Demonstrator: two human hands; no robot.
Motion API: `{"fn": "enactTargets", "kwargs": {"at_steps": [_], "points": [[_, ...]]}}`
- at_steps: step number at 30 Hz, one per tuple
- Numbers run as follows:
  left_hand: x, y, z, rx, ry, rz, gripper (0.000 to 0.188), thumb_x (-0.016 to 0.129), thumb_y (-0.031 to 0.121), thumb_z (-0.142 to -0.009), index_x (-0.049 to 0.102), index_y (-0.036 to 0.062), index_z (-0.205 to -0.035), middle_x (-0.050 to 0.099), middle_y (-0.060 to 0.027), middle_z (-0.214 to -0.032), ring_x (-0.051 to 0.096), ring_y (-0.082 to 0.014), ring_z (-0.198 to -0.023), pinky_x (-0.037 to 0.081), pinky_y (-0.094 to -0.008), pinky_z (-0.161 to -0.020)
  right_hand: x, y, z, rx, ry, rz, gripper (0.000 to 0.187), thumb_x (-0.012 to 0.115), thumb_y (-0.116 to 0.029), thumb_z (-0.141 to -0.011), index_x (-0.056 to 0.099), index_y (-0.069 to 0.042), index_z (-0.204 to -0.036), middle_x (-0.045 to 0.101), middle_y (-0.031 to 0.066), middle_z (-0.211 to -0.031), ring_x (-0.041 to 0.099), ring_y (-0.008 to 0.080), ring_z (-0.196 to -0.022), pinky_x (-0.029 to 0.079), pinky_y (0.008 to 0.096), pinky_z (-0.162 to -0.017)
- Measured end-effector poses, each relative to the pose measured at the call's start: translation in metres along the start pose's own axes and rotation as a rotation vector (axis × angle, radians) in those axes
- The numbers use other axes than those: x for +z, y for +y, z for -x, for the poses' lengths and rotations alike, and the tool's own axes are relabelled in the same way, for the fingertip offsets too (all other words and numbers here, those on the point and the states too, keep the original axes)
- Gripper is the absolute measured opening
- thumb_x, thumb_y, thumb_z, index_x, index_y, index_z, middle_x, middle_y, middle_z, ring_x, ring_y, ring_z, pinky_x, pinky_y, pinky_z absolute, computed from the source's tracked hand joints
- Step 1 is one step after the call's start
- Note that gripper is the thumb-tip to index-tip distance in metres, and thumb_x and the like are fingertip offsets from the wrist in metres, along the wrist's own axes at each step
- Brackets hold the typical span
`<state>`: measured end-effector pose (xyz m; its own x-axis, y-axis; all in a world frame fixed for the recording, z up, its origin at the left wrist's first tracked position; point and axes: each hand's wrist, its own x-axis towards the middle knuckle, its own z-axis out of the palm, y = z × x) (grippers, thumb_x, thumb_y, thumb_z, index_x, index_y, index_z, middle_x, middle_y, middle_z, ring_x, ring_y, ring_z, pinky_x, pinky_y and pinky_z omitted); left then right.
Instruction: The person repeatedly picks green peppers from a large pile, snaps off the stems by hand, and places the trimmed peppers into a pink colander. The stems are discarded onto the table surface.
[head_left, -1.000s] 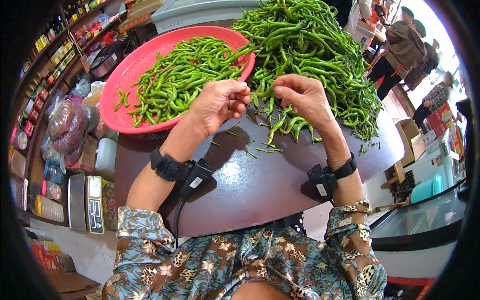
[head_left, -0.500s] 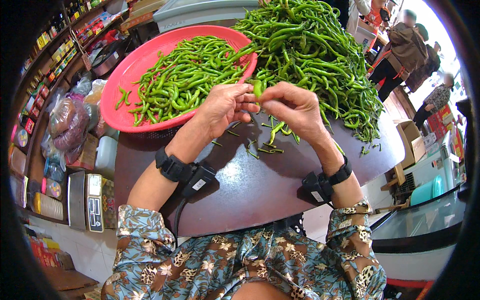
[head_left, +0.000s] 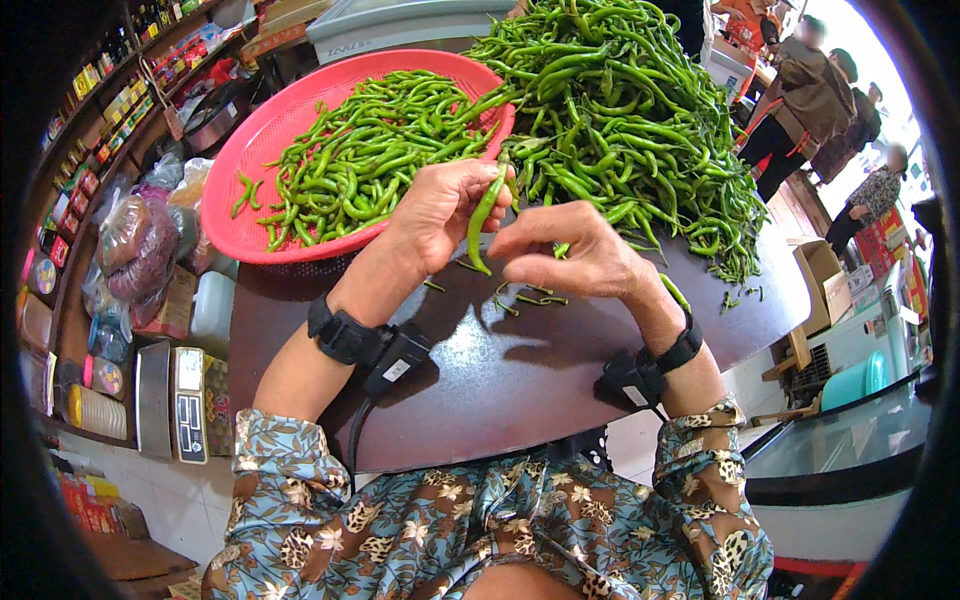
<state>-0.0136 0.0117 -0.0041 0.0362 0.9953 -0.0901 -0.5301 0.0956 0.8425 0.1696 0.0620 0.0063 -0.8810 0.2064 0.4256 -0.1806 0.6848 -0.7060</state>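
Note:
A long green chili pepper [head_left: 484,222] is pinched by its upper end in my left hand [head_left: 440,212], its tip hanging down over the table. Just right of it, my right hand [head_left: 578,250] has its thumb and forefinger apart, with nothing visible between them; its other fingers are partly hidden. A pink plastic basket [head_left: 228,190] of green chili peppers [head_left: 350,165] stands beyond my left hand. Behind my right hand rises a large heap of green chili peppers [head_left: 630,120]. Several short cut-off stems [head_left: 540,298] lie on the dark table [head_left: 480,390] below my hands.
Left of the table are plastic bags [head_left: 140,240], a white jug [head_left: 212,310] and a scale [head_left: 190,405]. A pale freezer [head_left: 400,22] stands at the back. On the right are a cardboard box [head_left: 822,285], a glass-topped case [head_left: 850,430] and several people [head_left: 800,100].
The pepper now hangs from my left hand, whose fingers have closed on it. My right hand has moved down and away, its thumb and forefinger parted.

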Motion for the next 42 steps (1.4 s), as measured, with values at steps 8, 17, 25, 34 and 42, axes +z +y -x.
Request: {"fn": "enactTargets", "kwargs": {"at_steps": [8,17,25,34,42], "points": [[0.012,0.006,0.012,-0.097,-0.086,-0.063,0.022,0.049,0.020,-0.085,0.059,0.0015,-0.091,0.052,0.0006,-0.057,0.043,-0.0069,-0.046,0.036,-0.0225,-0.042,-0.018,0.011,-0.004,-0.121,0.538,0.334,0.016,0.064,-0.004,-0.075,0.065,-0.006,-0.091,0.059,0.0061,-0.089,0.056,0.0153,-0.075,0.046,0.0272,-0.063],[0.014,0.008,0.013,-0.159,-0.094,-0.114,0.023,0.049,0.021,-0.086,0.058,-0.0003,-0.087,0.048,0.0009,-0.054,0.039,-0.0060,-0.042,0.030,-0.0199,-0.034,-0.020,0.021,-0.005,-0.199,0.408,0.598,0.020,0.065,-0.010,-0.073,0.065,-0.011,-0.094,0.058,0.0049,-0.092,0.052,0.0230,-0.089,0.040,0.0361,-0.080],[0.016,0.008,0.012,-0.212,-0.072,-0.141,0.024,0.052,0.023,-0.086,0.059,-0.0001,-0.085,0.050,-0.0009,-0.055,0.043,-0.0065,-0.042,0.031,-0.0198,-0.033,-0.025,0.023,-0.004,-0.176,0.377,0.611,0.012,0.066,-0.012,-0.073,0.065,-0.010,-0.085,0.058,0.0027,-0.081,0.053,0.0211,-0.082,0.040,0.0338,-0.074],[0.010,0.005,0.008,-0.063,-0.069,-0.205,0.020,0.056,0.021,-0.084,0.059,0.0010,-0.083,0.057,-0.0054,-0.060,0.052,-0.0130,-0.044,0.040,-0.0225,-0.038,-0.025,0.024,-0.004,-0.161,0.446,0.669,0.008,0.066,-0.012,-0.073,0.064,-0.008,-0.080,0.057,0.0043,-0.076,0.053,0.0222,-0.077,0.041,0.0343,-0.069],[0.004,0.007,0.005,-0.043,-0.074,-0.300,0.023,0.055,0.019,-0.085,0.059,-0.0040,-0.083,0.059,-0.0102,-0.061,0.055,-0.0149,-0.049,0.044,-0.0242,-0.044,-0.029,0.027,-0.002,-0.135,0.486,0.715,0.010,0.067,-0.014,-0.073,0.065,-0.008,-0.081,0.057,0.0046,-0.078,0.053,0.0223,-0.079,0.040,0.0345,-0.071]]}}
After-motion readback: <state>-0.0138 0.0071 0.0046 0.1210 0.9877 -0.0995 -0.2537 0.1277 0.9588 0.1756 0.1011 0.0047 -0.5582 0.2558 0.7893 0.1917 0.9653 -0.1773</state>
